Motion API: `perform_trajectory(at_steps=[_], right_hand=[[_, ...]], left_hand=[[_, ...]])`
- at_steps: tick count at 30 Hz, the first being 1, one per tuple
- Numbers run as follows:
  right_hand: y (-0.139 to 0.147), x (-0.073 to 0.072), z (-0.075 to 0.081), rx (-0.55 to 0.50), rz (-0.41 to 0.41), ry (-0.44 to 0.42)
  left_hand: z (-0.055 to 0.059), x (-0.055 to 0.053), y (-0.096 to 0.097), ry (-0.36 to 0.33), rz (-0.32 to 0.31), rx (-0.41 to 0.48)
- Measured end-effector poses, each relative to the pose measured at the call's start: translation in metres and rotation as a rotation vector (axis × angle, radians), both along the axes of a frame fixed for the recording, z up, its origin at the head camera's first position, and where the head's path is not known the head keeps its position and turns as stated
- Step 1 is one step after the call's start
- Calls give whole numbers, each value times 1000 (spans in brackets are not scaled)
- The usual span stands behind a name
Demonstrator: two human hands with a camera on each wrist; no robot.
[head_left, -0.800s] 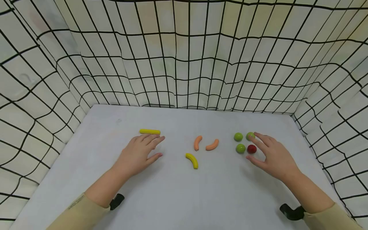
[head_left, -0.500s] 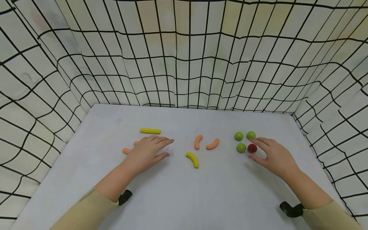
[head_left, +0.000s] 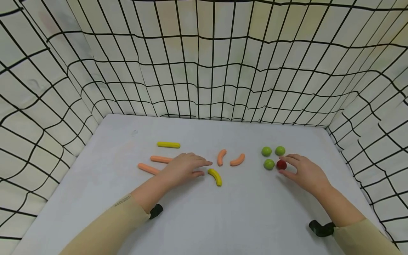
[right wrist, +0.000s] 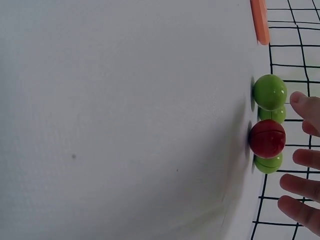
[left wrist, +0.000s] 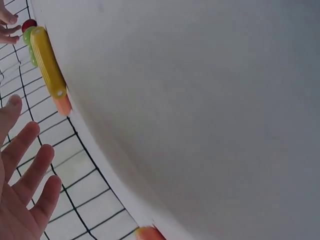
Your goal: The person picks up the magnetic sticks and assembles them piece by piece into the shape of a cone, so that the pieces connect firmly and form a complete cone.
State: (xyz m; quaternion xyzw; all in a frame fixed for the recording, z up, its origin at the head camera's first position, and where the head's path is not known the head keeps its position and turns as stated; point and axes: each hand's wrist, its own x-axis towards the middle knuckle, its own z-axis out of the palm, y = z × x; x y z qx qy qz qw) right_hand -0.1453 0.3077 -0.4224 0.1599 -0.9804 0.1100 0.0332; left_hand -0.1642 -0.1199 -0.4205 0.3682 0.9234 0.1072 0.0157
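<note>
In the head view my left hand (head_left: 181, 170) hovers with spread fingers just left of a curved yellow piece (head_left: 215, 177), holding nothing. Its forearm and palm partly cover two straight orange sticks (head_left: 160, 159). The left wrist view shows the loose fingers (left wrist: 33, 172) and the yellow piece (left wrist: 47, 62) beyond them. My right hand (head_left: 306, 174) reaches over a small red ball (head_left: 281, 165), thumb and fingertips right at its near side, not wrapped round it. Three green balls (head_left: 269, 164) sit beside the red one; the right wrist view shows the red ball (right wrist: 267, 139) apart from the spread fingers.
Two curved orange pieces (head_left: 237, 160) lie mid-table, and a straight yellow stick (head_left: 168, 145) lies at the back left. Black netting (head_left: 204, 78) over pale walls bounds the white table (head_left: 242, 219) at the back and both sides.
My left hand has moved right, from near the straight yellow stick to beside the curved yellow piece, uncovering the orange sticks. My right hand has stayed almost in place by the red ball.
</note>
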Motion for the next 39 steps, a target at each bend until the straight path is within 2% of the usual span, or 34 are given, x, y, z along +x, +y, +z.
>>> perform_trajectory(at_steps=[6,11,16,24,33,39], right_hand=[[2,-6,-3,12,-21,-62],[3,-10,-5,7,-35,-116],[3,-12,-8,-3,-44,-153],[0,-15,-8,-13,-46,-190],[0,-20,-7,-4,-62,-232],[0,-23,-7,2,-70,-256]], left_hand=[[-5,-6,16,-12,-97,11],[-9,-8,27,-18,-143,-15],[-11,-9,35,-26,-158,-54],[-12,-12,43,9,-178,-125],[-10,-12,46,-4,-184,-121],[-10,-12,49,-39,-169,-137]])
